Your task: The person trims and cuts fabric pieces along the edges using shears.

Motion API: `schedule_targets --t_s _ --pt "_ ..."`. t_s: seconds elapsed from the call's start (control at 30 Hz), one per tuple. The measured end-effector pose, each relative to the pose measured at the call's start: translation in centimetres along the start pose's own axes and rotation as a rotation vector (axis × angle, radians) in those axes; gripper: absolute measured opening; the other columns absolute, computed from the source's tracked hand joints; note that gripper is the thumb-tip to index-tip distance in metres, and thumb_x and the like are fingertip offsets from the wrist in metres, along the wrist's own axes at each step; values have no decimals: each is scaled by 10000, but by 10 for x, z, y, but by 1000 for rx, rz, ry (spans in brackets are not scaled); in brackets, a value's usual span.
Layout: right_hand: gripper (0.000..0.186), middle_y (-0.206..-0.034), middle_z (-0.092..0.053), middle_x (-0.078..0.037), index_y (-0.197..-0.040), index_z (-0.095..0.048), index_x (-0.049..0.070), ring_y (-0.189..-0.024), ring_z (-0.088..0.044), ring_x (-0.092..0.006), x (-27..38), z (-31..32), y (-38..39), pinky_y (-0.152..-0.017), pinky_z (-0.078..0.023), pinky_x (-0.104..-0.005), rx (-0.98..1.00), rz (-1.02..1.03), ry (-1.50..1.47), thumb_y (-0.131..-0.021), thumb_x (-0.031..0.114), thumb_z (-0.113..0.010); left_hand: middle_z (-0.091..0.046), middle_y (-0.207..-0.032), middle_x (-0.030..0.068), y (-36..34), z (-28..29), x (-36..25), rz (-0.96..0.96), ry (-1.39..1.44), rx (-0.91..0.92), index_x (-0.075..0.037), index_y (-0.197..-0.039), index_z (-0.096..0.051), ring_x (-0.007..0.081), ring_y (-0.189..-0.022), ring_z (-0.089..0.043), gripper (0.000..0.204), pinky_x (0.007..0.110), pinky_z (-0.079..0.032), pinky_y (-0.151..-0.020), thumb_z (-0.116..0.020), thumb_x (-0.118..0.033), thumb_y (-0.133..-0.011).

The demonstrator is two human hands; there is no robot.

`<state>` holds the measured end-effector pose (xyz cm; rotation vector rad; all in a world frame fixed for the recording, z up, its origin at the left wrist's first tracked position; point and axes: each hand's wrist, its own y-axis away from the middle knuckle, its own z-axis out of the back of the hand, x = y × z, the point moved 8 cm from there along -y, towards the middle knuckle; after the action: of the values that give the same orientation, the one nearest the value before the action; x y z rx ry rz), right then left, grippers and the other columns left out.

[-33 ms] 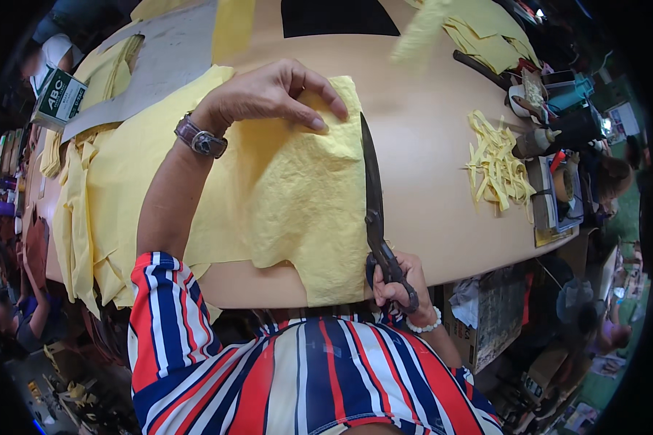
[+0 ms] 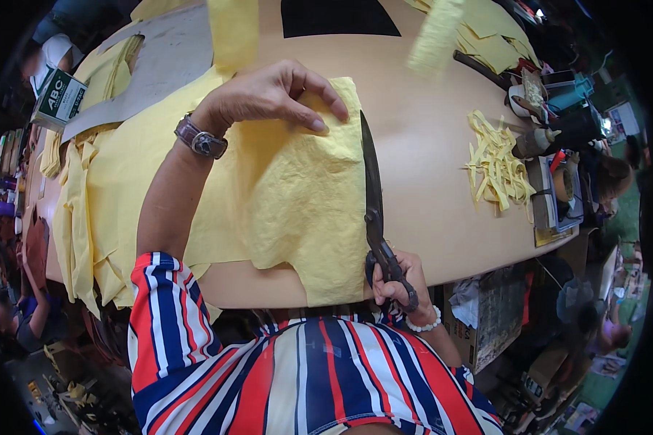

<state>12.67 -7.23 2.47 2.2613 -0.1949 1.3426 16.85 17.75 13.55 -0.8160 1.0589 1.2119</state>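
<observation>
A yellow sheet (image 2: 305, 196), like thin wrinkled leather, lies before me on the table. My left hand (image 2: 290, 94) reaches over it with thumb and fingers curled onto its far right part, gripping it there. Large black shears (image 2: 374, 196) stretch along the sheet's right edge, the blades close together and the tip near my left fingertips. At the table's near edge my right hand (image 2: 403, 283) is wrapped round the shears' handles. More yellow material (image 2: 109, 210) lies under and left of the sheet.
A heap of narrow yellow strips (image 2: 497, 159) lies to the right, near tools and containers. A black piece (image 2: 339, 17) is at the far side. Grey board (image 2: 170, 54) and a green-white box (image 2: 59, 98) are far left. Yellow pieces (image 2: 435, 36) hang in view at the top.
At the top, the blurred yellow piece on the right has shifted right, and the yellow piece on the left reaches a little lower and further right. My hands and the shears look the same.
</observation>
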Motion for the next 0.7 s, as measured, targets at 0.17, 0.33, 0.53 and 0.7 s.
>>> schedule_targets --t_s 0.17,0.33,0.53,0.7 --pt "330 -626 -535 -11 -765 -537 10 -509 -540 -68 5 -3 -5 -475 -435 -174 -1 21 -22 -668 216 -776 -660 -976 60 -1 -8 2 58 68 45 1 -998 -647 123 -926 -591 294 230 -444 -850 -705 -18 -710" --pt "314 -627 -535 -6 -766 -536 13 -498 -535 -67 5 -5 -5 -466 -430 -173 -7 17 -33 -673 191 -778 -664 -965 38 1 -10 -5 -28 -7 69 -20 -1010 -658 90 -870 -581 300 205 -452 -779 -713 -94 -725" --pt "250 -614 -533 -2 -762 -537 16 -473 -521 -57 2 -4 -2 -443 -409 -166 -43 -33 -3 -701 121 -756 -666 -967 58 1 -12 -7 -62 -11 61 -15 -1007 -657 126 -898 -591 298 234 -427 -859 -710 -76 -720" --pt "212 -601 -528 7 -730 -527 28 -453 -511 -53 -2 -3 1 -421 -381 -150 -71 -55 55 -723 83 -731 -663 -953 43 2 -10 -4 -54 -6 54 -14 -1010 -654 108 -900 -583 293 225 -438 -836 -707 -72 -727"
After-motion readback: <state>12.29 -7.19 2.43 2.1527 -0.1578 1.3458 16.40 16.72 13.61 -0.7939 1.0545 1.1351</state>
